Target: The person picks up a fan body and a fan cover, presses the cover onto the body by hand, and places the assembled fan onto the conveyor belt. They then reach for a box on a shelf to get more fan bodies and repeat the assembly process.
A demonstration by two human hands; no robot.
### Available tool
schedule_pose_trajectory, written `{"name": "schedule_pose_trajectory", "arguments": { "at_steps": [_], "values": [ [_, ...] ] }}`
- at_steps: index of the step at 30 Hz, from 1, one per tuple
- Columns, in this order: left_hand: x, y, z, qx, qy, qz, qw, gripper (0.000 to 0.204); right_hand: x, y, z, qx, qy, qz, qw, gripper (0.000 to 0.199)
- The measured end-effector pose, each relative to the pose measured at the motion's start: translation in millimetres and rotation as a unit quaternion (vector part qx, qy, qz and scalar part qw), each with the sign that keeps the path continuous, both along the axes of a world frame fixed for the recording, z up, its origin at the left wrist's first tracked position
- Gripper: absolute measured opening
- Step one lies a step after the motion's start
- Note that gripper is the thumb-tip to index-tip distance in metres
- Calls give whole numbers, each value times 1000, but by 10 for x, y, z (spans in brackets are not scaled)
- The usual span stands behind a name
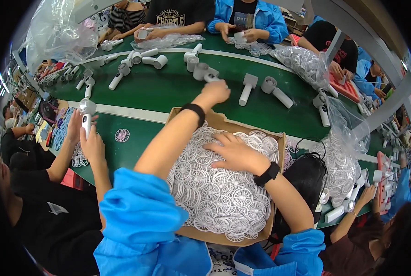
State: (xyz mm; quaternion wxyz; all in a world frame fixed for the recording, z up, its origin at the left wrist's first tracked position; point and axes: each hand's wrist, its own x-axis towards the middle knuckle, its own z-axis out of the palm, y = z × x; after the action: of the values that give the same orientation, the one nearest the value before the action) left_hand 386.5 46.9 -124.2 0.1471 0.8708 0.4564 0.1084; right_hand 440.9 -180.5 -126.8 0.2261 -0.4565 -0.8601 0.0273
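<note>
My left hand (216,94) reaches over the green conveyor belt, its fingers closed around the handle end of a white handheld fan body (201,71); both are somewhat blurred. My right hand (240,154) lies palm down with fingers spread on a heap of round white fan grilles (224,198), holding none that I can see. The grilles fill a cardboard box (256,125) in front of me. Farther right on the belt are a fan body with a square head (247,89) and one with a round head (276,92).
More fan bodies (154,61) lie along the belt (168,87). A single grille (122,135) lies on the green table at left, near a co-worker's hands (92,142) holding a fan. A plastic bag of grilles (341,170) stands at right. Co-workers sit across the belt.
</note>
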Motion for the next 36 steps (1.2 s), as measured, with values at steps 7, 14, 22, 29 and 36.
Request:
{"name": "schedule_pose_trajectory", "arguments": {
  "at_steps": [7,14,22,29,36],
  "values": [
    [768,-288,-254,-61,-24,25,998,45,89,80,16,-37,-24,-22,999,32],
    [631,-102,-388,-171,-196,28,965,48,102,153,160,-1,-3,-15,1000,26],
    [-114,-794,348,-281,-504,-44,815,42,198,134,231,-8,70,-10,997,15],
    [-567,-1222,581,-371,-572,-31,731,68,234,141,248,-151,201,12,968,14],
    [-698,-1250,512,-316,-597,-87,732,81,248,126,301,-299,317,-51,899,12]
  ]
}}
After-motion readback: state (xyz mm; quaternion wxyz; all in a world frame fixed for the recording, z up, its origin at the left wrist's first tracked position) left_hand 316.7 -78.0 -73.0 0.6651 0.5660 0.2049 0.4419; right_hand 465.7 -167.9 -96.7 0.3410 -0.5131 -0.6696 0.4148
